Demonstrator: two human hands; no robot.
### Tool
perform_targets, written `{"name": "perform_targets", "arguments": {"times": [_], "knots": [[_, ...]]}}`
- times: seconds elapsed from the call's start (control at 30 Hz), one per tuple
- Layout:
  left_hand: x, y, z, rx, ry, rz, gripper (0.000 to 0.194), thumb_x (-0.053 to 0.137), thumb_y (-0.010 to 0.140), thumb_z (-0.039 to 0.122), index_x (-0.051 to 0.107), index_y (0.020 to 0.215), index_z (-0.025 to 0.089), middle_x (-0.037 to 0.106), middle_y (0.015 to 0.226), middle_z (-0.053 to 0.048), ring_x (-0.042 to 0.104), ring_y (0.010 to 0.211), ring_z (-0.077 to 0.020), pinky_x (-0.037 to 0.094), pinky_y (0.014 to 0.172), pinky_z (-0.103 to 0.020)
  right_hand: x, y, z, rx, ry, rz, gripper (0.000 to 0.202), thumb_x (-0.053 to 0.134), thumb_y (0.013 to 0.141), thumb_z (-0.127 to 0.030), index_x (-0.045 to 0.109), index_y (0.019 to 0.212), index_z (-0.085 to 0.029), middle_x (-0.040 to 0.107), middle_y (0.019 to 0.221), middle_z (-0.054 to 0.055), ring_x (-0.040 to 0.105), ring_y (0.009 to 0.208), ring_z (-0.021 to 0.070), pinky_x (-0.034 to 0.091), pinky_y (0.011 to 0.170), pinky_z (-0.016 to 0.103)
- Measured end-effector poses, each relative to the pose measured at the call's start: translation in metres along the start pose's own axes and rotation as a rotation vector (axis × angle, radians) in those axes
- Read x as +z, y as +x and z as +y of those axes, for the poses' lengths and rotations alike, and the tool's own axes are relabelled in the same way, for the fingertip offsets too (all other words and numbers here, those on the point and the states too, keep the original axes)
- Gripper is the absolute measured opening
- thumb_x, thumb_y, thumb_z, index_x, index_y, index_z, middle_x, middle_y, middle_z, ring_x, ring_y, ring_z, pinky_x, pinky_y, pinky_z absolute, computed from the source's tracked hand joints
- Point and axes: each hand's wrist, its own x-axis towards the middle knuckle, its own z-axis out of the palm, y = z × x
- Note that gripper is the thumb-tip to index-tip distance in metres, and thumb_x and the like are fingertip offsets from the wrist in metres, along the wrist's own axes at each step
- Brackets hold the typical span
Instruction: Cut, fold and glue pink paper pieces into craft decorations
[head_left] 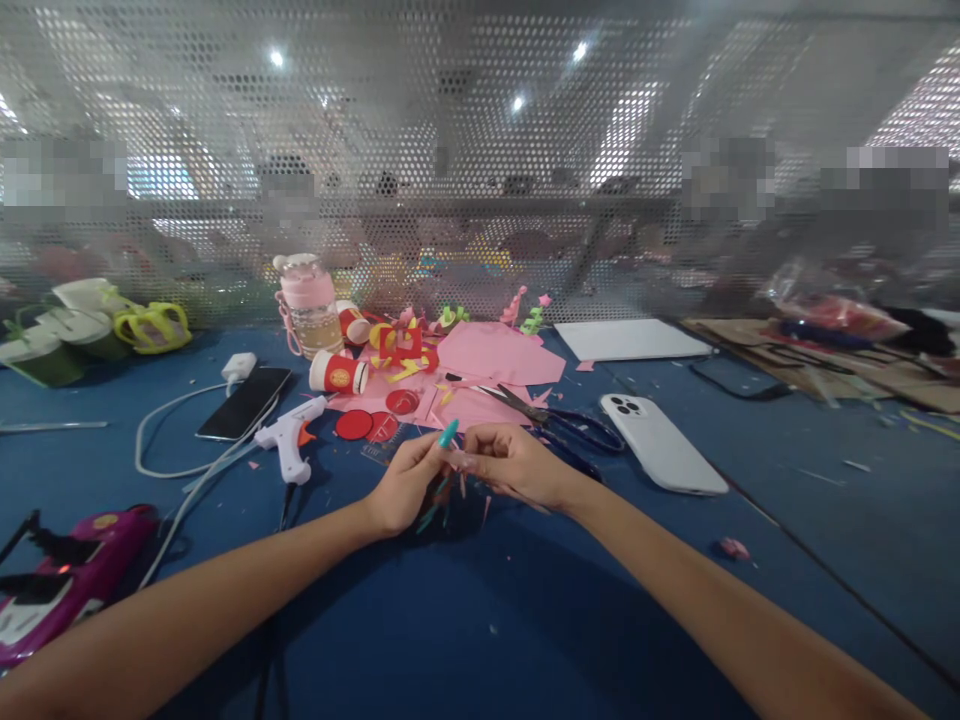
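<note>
My left hand (411, 478) pinches a small teal piece (448, 433), perhaps paper, whose pointed tip sticks up past the thumb. Close against it, my right hand (511, 462) has thumb and fingers pressed together; whatever they grip is too small to make out. Thin teal and pink strips (439, 505) show under and between the hands. Beyond my fingers lie pink paper sheets (495, 355) and red paper discs (354, 425). Dark-handled scissors (577, 425) rest open just past my right hand, and a white glue gun (289, 437) lies left of my left hand.
A white phone (664, 445) lies at right, a black phone (244, 402) with a white cable at left. Paper cups (337, 374) and a pink-lidded bottle (309, 305) stand before a perforated metal screen (480, 130). A purple device (82, 570) sits front left; a white board (630, 340) lies behind.
</note>
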Motion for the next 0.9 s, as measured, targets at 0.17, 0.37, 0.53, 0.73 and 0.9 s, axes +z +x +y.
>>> {"name": "perform_targets", "arguments": {"times": [0.17,0.37,0.53,0.73,0.9], "knots": [[-0.003,-0.002,-0.002,0.253,0.02,0.065,0.042,0.046,0.075,0.058,0.049,0.089,0.018,0.049,0.071,0.0,0.049,0.053,-0.0101,0.042,0.046,-0.022,0.002,0.0,0.003,-0.005,0.099,-0.017,0.038,0.071,0.06,-0.044,0.047,0.053,-0.015,0.039,0.034,-0.011,0.028,0.027,0.0004,0.016,0.028,0.015],[-0.006,-0.001,0.002,0.436,0.263,0.089,0.035,0.052,0.077,0.046,0.063,0.101,0.021,0.046,0.112,-0.01,0.041,0.109,-0.0231,0.035,0.094,-0.037,0.005,0.002,0.007,0.048,0.305,-0.014,0.036,0.073,0.058,-0.044,0.05,0.056,-0.015,0.037,0.034,-0.012,0.024,0.027,-0.0006,0.019,0.029,0.014],[-0.004,0.003,0.006,0.303,0.106,0.014,0.02,0.064,0.07,0.038,0.07,0.079,0.02,0.057,0.107,-0.009,0.048,0.106,-0.0243,0.035,0.094,-0.04,0.005,0.003,0.014,0.046,0.421,-0.035,0.033,0.075,0.057,-0.039,0.055,0.068,-0.016,0.039,0.039,-0.012,0.023,0.029,-0.001,0.017,0.03,0.014],[-0.003,0.007,0.001,0.1,-0.163,-0.009,0.022,0.073,0.059,0.038,0.072,0.073,0.02,0.063,0.104,-0.009,0.055,0.099,-0.0225,0.042,0.084,-0.033,0.002,0.004,0.018,0.036,0.442,-0.089,0.031,0.072,0.061,-0.041,0.054,0.064,-0.016,0.033,0.033,-0.014,0.019,0.027,-0.0006,0.017,0.029,0.014],[0.0,0.008,0.003,-0.025,-0.328,-0.03,0.027,0.078,0.05,0.038,0.072,0.067,0.019,0.066,0.1,-0.008,0.059,0.09,-0.0194,0.043,0.079,-0.03,0.004,0.004,0.015,0.012,0.437,-0.096,0.03,0.068,0.065,-0.043,0.055,0.067,-0.016,0.033,0.032,-0.014,0.02,0.026,-0.0002,0.02,0.03,0.014]]}}
